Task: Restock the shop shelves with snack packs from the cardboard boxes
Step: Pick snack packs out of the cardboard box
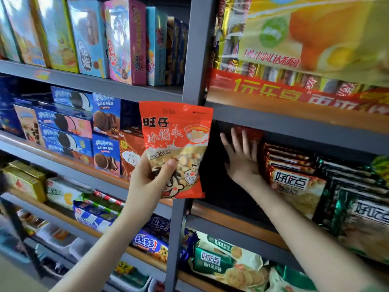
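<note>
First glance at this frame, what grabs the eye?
The orange-red snack pack dead centre, held up by the left hand in front of the grey shelf upright. Just right of it, the right hand reaches with spread fingers into a dark gap on the shelf, against a row of red biscuit packs.

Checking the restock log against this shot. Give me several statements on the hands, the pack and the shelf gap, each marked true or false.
1. The left hand holds an orange snack pack. True.
2. The right hand grips a second pack. False: its fingers are spread and straight against the row of red-brown packs.
3. A dark gap lies left of that row. True.
4. The orange pack already sits on the shelf. False: it is held up in front of the grey upright post.
</note>
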The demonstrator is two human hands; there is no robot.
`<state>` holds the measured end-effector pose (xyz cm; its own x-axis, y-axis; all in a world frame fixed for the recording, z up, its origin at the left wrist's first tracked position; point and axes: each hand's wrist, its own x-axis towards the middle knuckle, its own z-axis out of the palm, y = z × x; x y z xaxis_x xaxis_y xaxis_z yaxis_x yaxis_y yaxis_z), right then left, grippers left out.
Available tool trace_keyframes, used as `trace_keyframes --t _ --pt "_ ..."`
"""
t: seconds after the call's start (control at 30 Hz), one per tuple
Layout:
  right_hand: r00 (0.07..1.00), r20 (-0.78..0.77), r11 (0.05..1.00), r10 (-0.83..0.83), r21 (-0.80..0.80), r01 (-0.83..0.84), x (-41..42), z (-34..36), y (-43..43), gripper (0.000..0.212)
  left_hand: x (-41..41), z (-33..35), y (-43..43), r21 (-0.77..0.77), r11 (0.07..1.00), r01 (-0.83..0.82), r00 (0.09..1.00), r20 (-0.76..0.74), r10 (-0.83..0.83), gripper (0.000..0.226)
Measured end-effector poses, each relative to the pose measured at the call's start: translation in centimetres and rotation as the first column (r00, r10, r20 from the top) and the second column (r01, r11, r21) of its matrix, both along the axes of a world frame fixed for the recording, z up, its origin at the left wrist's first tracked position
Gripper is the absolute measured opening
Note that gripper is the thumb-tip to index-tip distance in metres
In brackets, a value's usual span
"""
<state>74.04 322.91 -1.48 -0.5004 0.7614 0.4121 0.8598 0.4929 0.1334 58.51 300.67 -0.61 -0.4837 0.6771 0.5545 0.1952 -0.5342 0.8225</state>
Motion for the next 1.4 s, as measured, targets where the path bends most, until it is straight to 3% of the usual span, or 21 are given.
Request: trace_keyframes --t 0.1,0.2,0.27,0.33,0.4,0.47,0.53,0.57,0.6,0.63,0.7,0.77,0.83,0.9,1.03,1.23,1.33,1.4 --pt "0.933 -0.298 0.974 0.202 0.158 -0.161 1.0 0.7 -3.7 0.075 1.9 -0.4 0.0 0.024 1.000 0.007 0.997 -0.080 -0.005 0.017" --pt "0.629 -0.683 0.928 0.372 0.249 -0.279 2.9 1.1 -7.8 0.044 3.8 -1.1 0.8 -0.031 0.998 -0.056 0.986 -0.156 0.051 0.020" --pt "0.523 -0.752 0.897 0.402 0.208 -0.390 4.1 1.2 -11.2 0.040 5.2 -1.3 1.6 -0.080 0.991 -0.108 0.975 -0.203 0.090 0.019" --pt "0.577 -0.705 0.862 0.413 0.097 -0.498 4.7 1.0 -13.7 0.050 6.4 -1.6 2.5 -0.113 0.988 -0.109 0.974 -0.213 0.083 0.018" --pt "0.636 -0.691 0.829 0.345 -0.093 -0.551 4.7 0.6 -14.5 0.069 7.3 -1.7 3.2 -0.143 0.990 0.021 0.988 -0.149 -0.042 0.016" --pt "0.621 -0.746 0.794 0.240 -0.217 -0.567 4.9 0.6 -14.1 0.086 7.5 -1.7 3.8 -0.184 0.965 0.185 0.968 -0.135 -0.211 0.025" --pt "0.604 -0.782 0.768 0.156 -0.288 -0.572 5.3 1.1 -13.4 0.092 7.0 -1.3 4.0 -0.207 0.942 0.263 0.926 -0.218 -0.307 0.034" --pt "0.595 -0.792 0.760 0.134 -0.303 -0.575 5.5 1.2 -13.0 0.091 6.6 -1.1 4.1 -0.179 0.959 0.218 0.914 -0.306 -0.265 0.038" --pt "0.580 -0.806 0.757 0.117 -0.305 -0.577 5.5 1.2 -12.5 0.088 6.0 -0.8 4.0 -0.091 0.991 0.099 0.894 -0.428 -0.129 0.039" --pt "0.557 -0.824 0.767 0.100 -0.293 -0.571 5.3 1.1 -11.8 0.085 5.3 -0.4 4.1 0.055 0.996 -0.071 0.819 -0.567 0.089 0.039" --pt "0.536 -0.842 0.817 0.064 -0.264 -0.513 4.3 0.5 -10.0 0.081 3.4 -0.3 5.1 0.389 0.870 -0.304 0.514 -0.702 0.493 0.039" --pt "0.588 -0.809 0.878 0.007 -0.277 -0.391 2.9 -0.6 -7.5 0.083 1.6 -0.6 6.7 0.490 0.781 -0.388 0.262 -0.754 0.603 0.048" --pt "0.607 -0.793 0.919 -0.061 -0.282 -0.276 1.4 -1.7 -4.4 0.087 0.4 -1.1 8.2 0.503 0.777 -0.379 0.167 -0.789 0.592 0.057" --pt "0.605 -0.788 0.946 -0.114 -0.273 -0.178 0.1 -2.7 -1.4 0.091 -0.1 -1.5 8.9 0.521 0.788 -0.329 0.187 -0.782 0.595 0.057" --pt "0.739 -0.596 0.927 -0.315 -0.360 0.105 -0.8 -3.8 2.5 0.091 -0.4 -1.5 8.9 0.542 0.795 -0.273 0.216 -0.771 0.600 0.048" --pt "0.923 -0.282 0.862 -0.262 -0.498 0.093 -1.7 -3.5 3.9 0.079 -0.6 -1.5 9.1 0.547 0.803 -0.238 0.264 -0.759 0.595 0.042" --pt "0.966 -0.106 0.854 -0.237 -0.497 0.155 -1.6 -3.2 4.9 0.078 -0.6 -1.6 9.1 0.547 0.805 -0.228 0.287 -0.753 0.593 0.042" --pt "0.963 -0.115 0.853 -0.244 -0.499 0.157 -1.6 -3.1 5.1 0.069 -0.6 -1.6 9.1 0.556 0.801 -0.223 0.293 -0.746 0.599 0.042"
